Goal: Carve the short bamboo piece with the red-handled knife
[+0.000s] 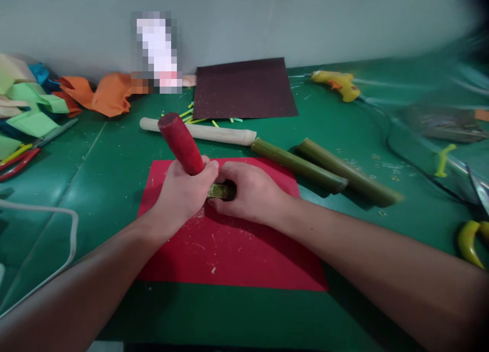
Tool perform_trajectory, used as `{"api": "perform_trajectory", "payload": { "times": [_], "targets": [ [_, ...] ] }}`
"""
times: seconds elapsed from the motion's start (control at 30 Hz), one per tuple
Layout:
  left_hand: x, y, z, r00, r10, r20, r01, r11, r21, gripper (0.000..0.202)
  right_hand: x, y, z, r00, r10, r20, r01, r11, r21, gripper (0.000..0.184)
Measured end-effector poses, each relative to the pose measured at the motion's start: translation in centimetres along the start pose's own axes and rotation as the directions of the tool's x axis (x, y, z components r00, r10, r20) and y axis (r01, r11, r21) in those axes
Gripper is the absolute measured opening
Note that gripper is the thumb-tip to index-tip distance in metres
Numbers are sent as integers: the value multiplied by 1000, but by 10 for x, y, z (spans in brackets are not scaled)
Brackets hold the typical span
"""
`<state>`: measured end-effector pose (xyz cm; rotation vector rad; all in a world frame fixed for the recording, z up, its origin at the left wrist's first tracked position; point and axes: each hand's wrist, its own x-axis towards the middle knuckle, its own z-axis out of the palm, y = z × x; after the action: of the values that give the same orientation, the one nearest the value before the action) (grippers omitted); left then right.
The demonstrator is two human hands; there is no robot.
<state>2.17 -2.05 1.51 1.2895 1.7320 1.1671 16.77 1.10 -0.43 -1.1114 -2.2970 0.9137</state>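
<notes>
My left hand (pixel 185 191) is closed round a red-wrapped stick (pixel 180 143) that slants up and away from me. My right hand (pixel 250 191) is closed over a short green-yellow piece (pixel 218 190) at the lower end of that stick; what lies under its fingers is hidden. Both hands rest on a red sheet (pixel 229 250) dusted with pale shavings, on the green table (pixel 114 163).
Behind the hands lie a pale wooden rod (pixel 214 132) and two green bamboo sticks (pixel 336 171). A dark brown sheet (pixel 244 87) and a yellow glue gun (pixel 338 83) sit further back. Coloured paper (pixel 34 102), scissors (pixel 26 153) and a white cable (pixel 57 250) are at the left.
</notes>
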Motion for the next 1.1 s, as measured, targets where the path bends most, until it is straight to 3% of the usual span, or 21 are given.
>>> {"api": "perform_trajectory", "payload": {
  "times": [0.2,0.37,0.43,0.53,0.77,1.03,1.1],
  "targets": [
    [-1,-1,-3,996,14,86,-18,999,48,20,0,-1,-1,1000,-17,14,17,1000,4,17],
    [-2,0,-10,976,-31,214,29,999,14,28,-1,0,-2,1000,-13,17,12,1000,28,14],
    [-2,-1,-9,993,-22,120,28,998,-50,28,-1,1,-2,1000,-25,10,25,999,27,14],
    [-1,-2,-6,998,14,60,-8,995,-96,31,0,2,-1,1000,-20,-2,20,1000,13,17],
    [-2,2,3,1000,-25,19,25,1000,-10,25,0,1,-1,1000,3,1,-3,1000,-2,18],
    [-6,-5,-7,993,39,112,-49,995,88,22,0,0,-4,999,-16,29,16,1000,13,15],
    [-8,-6,-10,970,53,236,-78,992,101,23,1,1,-5,999,-31,44,31,1000,1,14]
  ]
}}
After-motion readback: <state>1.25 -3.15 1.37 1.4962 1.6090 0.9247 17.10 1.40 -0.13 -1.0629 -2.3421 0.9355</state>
